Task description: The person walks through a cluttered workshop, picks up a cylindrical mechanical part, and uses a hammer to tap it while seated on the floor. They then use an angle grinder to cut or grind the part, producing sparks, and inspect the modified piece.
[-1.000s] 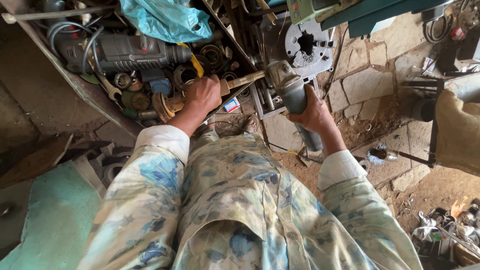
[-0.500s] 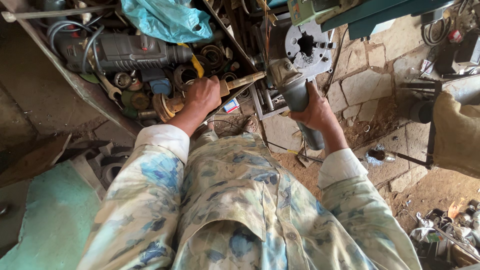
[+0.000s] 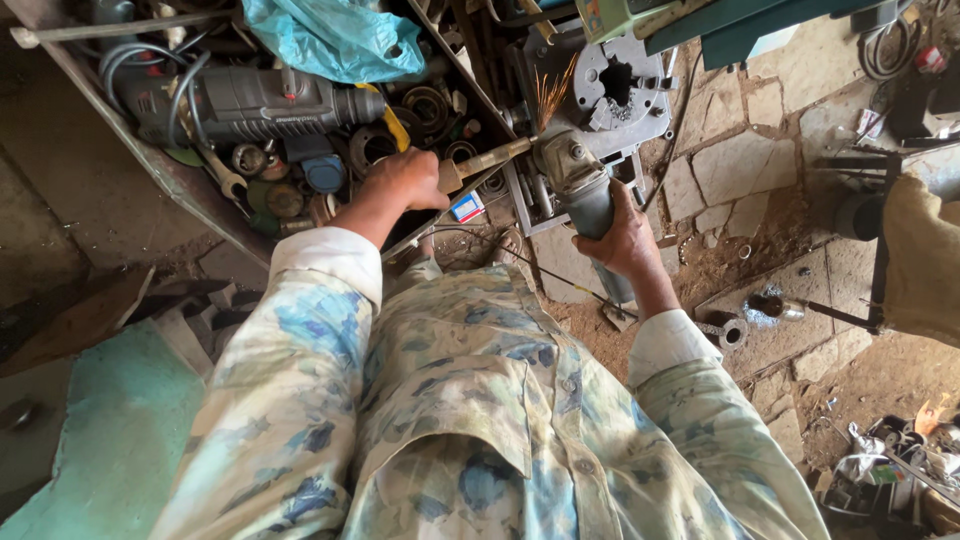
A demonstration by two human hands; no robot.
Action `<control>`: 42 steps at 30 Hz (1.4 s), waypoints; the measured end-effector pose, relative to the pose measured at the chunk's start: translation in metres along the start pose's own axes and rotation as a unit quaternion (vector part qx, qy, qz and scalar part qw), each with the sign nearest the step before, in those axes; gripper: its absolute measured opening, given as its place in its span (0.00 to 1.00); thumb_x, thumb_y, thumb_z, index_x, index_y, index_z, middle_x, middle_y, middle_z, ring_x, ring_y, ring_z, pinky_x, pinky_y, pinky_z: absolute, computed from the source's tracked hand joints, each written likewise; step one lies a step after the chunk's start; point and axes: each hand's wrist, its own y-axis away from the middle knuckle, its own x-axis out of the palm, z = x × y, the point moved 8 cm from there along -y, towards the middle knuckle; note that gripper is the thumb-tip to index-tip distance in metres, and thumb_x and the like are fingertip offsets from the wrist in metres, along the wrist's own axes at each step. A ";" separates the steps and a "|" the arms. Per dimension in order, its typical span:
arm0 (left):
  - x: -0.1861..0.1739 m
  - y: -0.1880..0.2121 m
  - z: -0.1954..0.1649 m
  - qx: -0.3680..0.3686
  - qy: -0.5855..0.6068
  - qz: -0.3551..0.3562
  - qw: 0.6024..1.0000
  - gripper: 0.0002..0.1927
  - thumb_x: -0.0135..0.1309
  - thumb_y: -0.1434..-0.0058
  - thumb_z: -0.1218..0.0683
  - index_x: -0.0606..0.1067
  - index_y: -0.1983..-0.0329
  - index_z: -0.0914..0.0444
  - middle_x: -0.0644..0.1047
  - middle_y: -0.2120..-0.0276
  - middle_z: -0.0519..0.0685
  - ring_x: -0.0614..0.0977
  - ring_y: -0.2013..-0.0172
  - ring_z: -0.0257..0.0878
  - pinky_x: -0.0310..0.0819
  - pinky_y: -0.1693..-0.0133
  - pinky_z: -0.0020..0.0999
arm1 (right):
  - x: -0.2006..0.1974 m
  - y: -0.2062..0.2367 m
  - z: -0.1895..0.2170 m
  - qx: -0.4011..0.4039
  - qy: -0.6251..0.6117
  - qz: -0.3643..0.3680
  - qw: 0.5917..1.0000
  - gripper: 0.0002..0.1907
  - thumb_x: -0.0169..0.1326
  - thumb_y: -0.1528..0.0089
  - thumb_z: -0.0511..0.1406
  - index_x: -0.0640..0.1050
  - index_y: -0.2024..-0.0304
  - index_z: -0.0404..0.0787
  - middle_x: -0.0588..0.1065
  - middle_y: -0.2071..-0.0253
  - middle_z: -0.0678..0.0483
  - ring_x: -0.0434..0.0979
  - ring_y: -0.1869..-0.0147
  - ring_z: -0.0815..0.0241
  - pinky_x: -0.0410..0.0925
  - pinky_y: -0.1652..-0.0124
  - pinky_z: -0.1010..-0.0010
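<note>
Right hand wrapped tight round grey cylindrical body of angle grinder; orange sparks fanning up from disc end, just below round grey metal chuck plate; left hand clenched on tan wooden handle, pointing toward grinder head; grey corded power drill lying in cluttered metal tray, beside crumpled blue plastic bag.

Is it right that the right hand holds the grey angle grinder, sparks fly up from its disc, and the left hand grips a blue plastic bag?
Not quite. In the head view the left hand grips a wooden-looking handle, not the blue plastic bag, which lies untouched above it among the tools. The rest is right: the right hand holds the grey angle grinder, and sparks fly up from its disc.
</note>
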 end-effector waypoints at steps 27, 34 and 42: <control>-0.012 0.022 -0.009 0.008 -0.045 -0.139 0.989 0.11 0.56 0.45 0.60 0.77 0.58 0.68 0.82 0.63 0.64 0.85 0.62 0.57 0.81 0.63 0.50 | -0.029 -0.013 0.037 0.021 0.122 0.042 0.991 0.55 0.67 0.55 0.42 0.59 0.28 0.45 0.78 0.53 0.36 0.81 0.51 0.36 0.74 0.50 0.51; -0.008 0.020 -0.009 0.018 -0.047 -0.138 0.989 0.11 0.54 0.45 0.61 0.77 0.58 0.68 0.82 0.64 0.63 0.85 0.62 0.57 0.81 0.62 0.50 | -0.031 -0.029 0.045 0.017 0.140 0.051 0.989 0.55 0.68 0.54 0.42 0.59 0.27 0.47 0.79 0.53 0.36 0.81 0.51 0.36 0.74 0.50 0.50; 0.001 0.004 0.002 0.005 -0.023 -0.014 1.000 0.21 0.63 0.49 0.51 0.79 0.53 0.66 0.81 0.56 0.59 0.84 0.55 0.56 0.80 0.53 0.50 | -0.025 -0.036 0.034 0.028 0.142 0.039 0.989 0.54 0.68 0.53 0.42 0.58 0.27 0.46 0.79 0.52 0.37 0.81 0.52 0.37 0.75 0.49 0.50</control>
